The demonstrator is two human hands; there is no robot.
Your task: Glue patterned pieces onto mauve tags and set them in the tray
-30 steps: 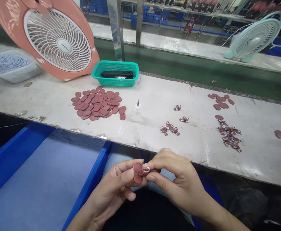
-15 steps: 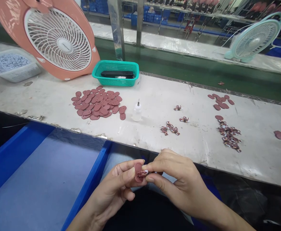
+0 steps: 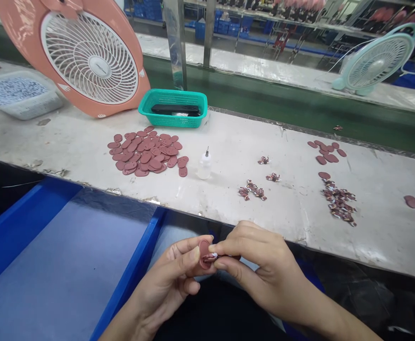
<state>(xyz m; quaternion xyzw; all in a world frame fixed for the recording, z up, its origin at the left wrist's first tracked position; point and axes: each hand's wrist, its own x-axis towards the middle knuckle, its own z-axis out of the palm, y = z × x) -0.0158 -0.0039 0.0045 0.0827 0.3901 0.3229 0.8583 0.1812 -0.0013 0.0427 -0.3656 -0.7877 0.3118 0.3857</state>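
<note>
Orange fan (image 3: 90,53), far left: dark lettering on the white hub (image 3: 100,67), too small and blurred to read.
Pale green fan (image 3: 377,63), far right: cannot tell whether it bears lettering.
Legible text, both fans: none.

A: What's the orange fan (image 3: 97,66) at far left made of?
B: Glossy plastic, and the basket (image 3: 174,122) beside it is perforated plastic with a slight shine.
A: The oval pieces (image 3: 145,151) heaped on the left?
B: Smooth and matt, like rubber or soft plastic.
A: That bottle (image 3: 204,166)?
B: Translucent plastic; its needle tip (image 3: 207,151) looks metallic.
A: And the table (image 3: 225,147)?
B: Smooth, faintly shiny, rough and chipped along its near edge (image 3: 154,202).
</note>
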